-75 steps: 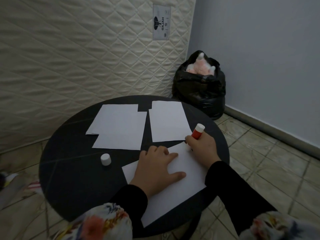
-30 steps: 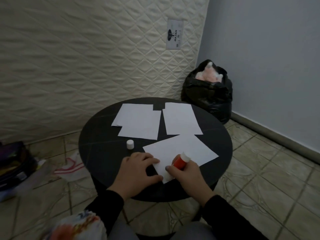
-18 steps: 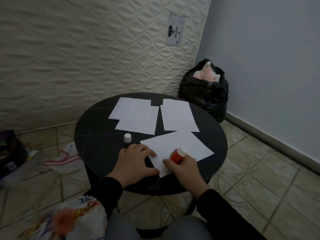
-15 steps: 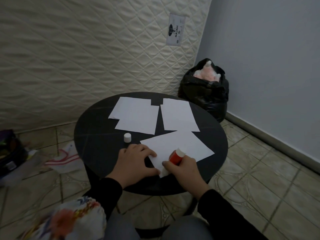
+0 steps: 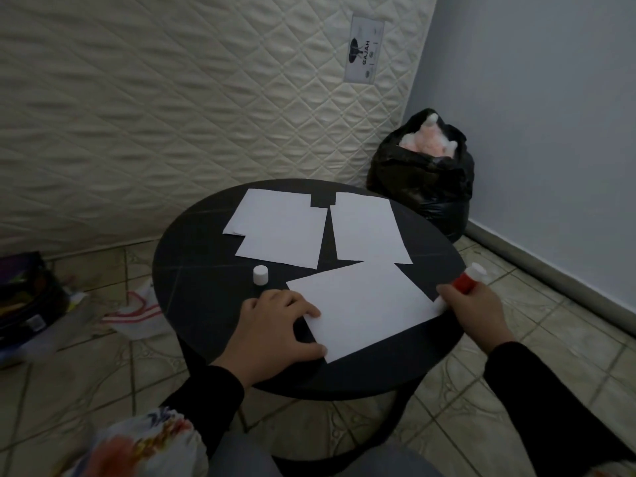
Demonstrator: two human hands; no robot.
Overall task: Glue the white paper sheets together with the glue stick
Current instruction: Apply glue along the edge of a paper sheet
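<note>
near sheet [image 5: 361, 308]: long axis left-right (slightly skewed)
left hand [image 5: 275, 325]: fingers spread, pinning left edge
right hand [image 5: 471, 311]: curled round glue stick [image 5: 468, 280], at right corner

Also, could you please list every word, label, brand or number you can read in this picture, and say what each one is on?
"GAJAH": printed sideways on the white label sewn to the quilted mattress that leans against the wall.
Smaller marks and a dark logo on the same label: too small and blurred to read.
Glue stick, its white cap and the paper sheets: no text visible.
Items on the floor at left: too blurred to read.
</note>
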